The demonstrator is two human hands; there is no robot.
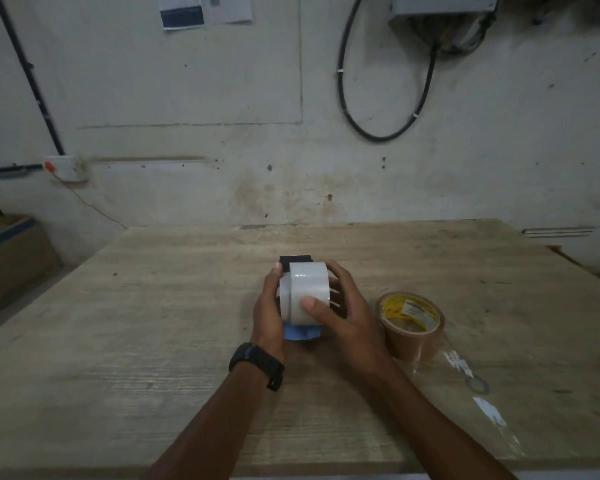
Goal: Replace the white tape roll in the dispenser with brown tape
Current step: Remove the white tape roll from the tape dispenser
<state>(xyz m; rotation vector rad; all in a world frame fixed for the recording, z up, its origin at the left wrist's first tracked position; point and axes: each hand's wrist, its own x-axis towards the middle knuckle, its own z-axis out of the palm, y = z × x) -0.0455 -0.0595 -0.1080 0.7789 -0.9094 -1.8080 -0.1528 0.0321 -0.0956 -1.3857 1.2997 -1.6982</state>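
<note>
Both hands are busy here: we're gripping the blue dispenser [301,333] with our left hand [269,308] and curling our right hand [345,318] round the white tape roll [309,287] sitting in it, thumb pressing on top. Meanwhile the brown tape [413,329] is lying just right, on the wooden table [153,306].

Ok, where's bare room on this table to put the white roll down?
Left half of the table, left of the left hand, is bare; so is the far strip between dispenser and wall. The right is crowded: brown roll and clear film beside the right hand on the white roll.
</note>
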